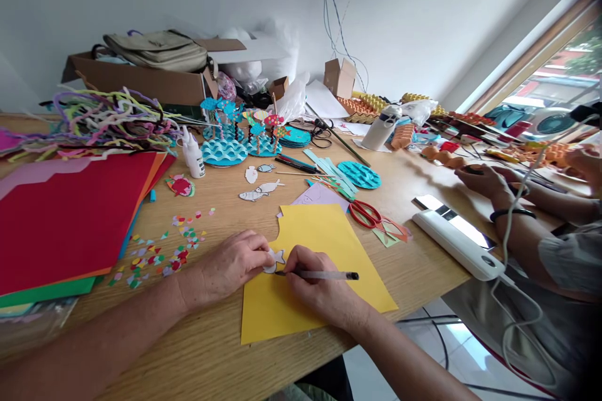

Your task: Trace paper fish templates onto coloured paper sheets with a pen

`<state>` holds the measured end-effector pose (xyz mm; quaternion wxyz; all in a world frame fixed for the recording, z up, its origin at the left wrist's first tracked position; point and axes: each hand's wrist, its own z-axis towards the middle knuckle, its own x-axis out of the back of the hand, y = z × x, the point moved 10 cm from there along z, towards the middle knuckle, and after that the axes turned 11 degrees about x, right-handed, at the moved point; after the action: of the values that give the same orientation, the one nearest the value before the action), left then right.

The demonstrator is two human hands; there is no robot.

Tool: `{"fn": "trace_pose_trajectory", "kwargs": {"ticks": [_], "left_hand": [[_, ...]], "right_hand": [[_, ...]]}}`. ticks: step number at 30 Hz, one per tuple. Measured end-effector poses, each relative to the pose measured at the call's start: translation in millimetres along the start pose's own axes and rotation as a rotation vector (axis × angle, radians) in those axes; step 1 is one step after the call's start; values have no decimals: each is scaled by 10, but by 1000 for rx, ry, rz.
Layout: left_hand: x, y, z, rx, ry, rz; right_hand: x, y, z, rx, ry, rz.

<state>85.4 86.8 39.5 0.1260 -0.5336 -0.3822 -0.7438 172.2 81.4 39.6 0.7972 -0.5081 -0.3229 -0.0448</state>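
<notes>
My right hand (pixel 316 282) grips a pen (pixel 329 275), its tip down at the edge of a small white paper fish (pixel 279 257). With its fingers bent together, my left hand (pixel 235 264) pins that fish against a yellow sheet of paper (pixel 329 232). A notch is cut from the sheet's upper left side. Beyond the sheet lie several other cut-out paper fish (pixel 254 195) and a pair of red-handled scissors (pixel 365 213). Left of my hands are scattered bits of coloured paper (pixel 176 260).
Coloured sheets (pixel 70 219) lie at left below tangled pipe cleaners (pixel 108 116). A glue bottle (pixel 193 153) stands near blue fish models (pixel 224 151). At right, a white power bank-like device (pixel 456 244) with a cable and a phone (pixel 454 219) lie near another person's hands (pixel 484 183).
</notes>
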Motion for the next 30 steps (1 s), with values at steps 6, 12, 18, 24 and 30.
{"fn": "trace_pose_trajectory", "kwargs": {"ticks": [6,12,18,24,30], "left_hand": [[1,-7,-6,-12,13,-7],[10,3,3,-17,13,-35],[32,19,7,-1,10,-59],[18,-4,13,-10,13,-84],[48,13,15,-7,8,-77]], "right_hand": [[-12,-24,16,10,-12,1],[-40,-44,41,7,-25,0],[-75,-70,83,10,-43,-12],[-131,-103,130,15,-51,-6],[-71,-102,127,12,-23,61]]}}
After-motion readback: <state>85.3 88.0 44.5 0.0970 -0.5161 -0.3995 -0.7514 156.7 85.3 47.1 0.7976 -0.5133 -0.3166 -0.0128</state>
